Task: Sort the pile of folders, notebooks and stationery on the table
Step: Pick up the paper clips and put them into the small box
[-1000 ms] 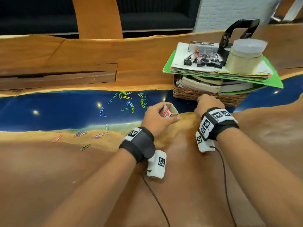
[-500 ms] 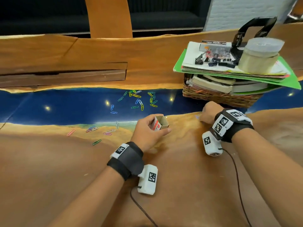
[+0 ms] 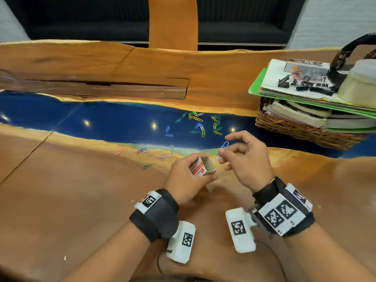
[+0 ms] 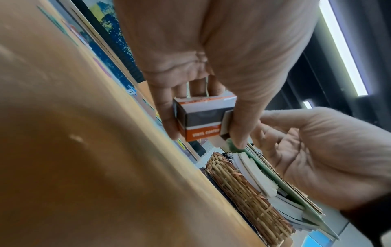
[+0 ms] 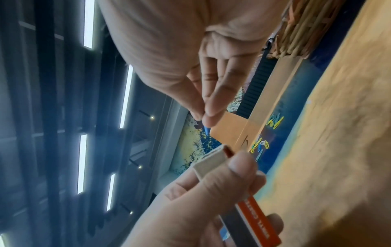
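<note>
My left hand point(image 3: 191, 176) grips a small open cardboard paper-clip box point(image 3: 203, 167) with orange and white print, seen from the side in the left wrist view point(image 4: 203, 118) and edge-on in the right wrist view point(image 5: 213, 160). My right hand point(image 3: 242, 157) pinches a blue paper clip point(image 3: 222, 150) between thumb and fingers just right of the box's open mouth; only its tip point(image 5: 206, 129) shows in the right wrist view. Several coloured paper clips point(image 3: 201, 124) lie scattered on the blue strip and the wood to the left point(image 3: 146, 157).
A wicker basket point(image 3: 301, 131) at the right holds notebooks, with green folders point(image 3: 264, 86), papers, black binder clips point(image 3: 305, 85), a tape roll point(image 3: 360, 88) and a black object stacked on top. The wooden table point(image 3: 81, 200) spreads around my arms.
My right hand left the spot by the basket and came in to the box, now pinching a blue clip. The left hand kept hold of the box. The view shifted left.
</note>
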Demonstrator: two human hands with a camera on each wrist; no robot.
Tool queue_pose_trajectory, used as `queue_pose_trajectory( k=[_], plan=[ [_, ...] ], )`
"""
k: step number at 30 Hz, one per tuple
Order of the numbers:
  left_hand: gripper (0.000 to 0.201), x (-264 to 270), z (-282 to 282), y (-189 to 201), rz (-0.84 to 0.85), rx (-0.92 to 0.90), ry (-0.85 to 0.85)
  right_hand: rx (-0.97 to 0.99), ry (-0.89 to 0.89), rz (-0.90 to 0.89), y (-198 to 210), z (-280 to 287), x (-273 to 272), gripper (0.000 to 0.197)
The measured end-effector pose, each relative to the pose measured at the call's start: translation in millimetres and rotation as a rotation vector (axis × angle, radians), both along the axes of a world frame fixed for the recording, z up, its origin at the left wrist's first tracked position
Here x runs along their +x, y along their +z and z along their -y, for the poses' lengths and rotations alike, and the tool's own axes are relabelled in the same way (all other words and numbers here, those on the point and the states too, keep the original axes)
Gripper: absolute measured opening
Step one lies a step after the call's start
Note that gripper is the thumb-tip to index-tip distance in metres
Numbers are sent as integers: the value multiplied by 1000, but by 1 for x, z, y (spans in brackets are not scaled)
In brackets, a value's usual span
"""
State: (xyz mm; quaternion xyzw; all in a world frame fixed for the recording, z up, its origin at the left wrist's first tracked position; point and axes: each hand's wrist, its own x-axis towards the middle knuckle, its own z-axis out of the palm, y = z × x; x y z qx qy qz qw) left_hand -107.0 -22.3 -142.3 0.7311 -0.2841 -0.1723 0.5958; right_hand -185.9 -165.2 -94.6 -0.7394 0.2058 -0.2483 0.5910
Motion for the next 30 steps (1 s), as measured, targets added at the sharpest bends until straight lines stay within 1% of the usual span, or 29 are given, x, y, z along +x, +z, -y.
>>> queue_pose_trajectory(
  k=[3,6,10,13,18,21,23,25,27,28,30],
  plan=[
    [48,-1,3,3,5,3,-17,-117,-28,-12,-3,-4,4,21],
    [46,-4,3,7,30,-8,-8,-199,-60,-19,-13,-10,7,25],
    [42,-3,3,10,36,-11,-9,-356,-82,-2,-15,-14,9,18],
    [39,-3,1,12,39,4,-2,-444,-90,52,-15,-15,8,13],
    [36,0,-1,15,-3,-43,12,-484,-67,96,-20,-19,9,3],
    [32,1,-3,13,29,-11,-7,-536,-47,75,-24,-23,9,5],
    [36,1,-5,12,45,0,1,-542,-22,63,-27,-23,11,4],
    [43,2,-5,11,35,9,13,-511,12,27,-29,-22,13,9],
    [41,5,-6,11,14,-12,39,-476,63,-23,-31,-22,14,20],
    [43,7,-6,11,2,-21,54,-457,90,-37,-31,-22,14,23],
    [45,14,-9,15,5,-33,79,-421,92,2,-27,-25,17,19]
  ],
)
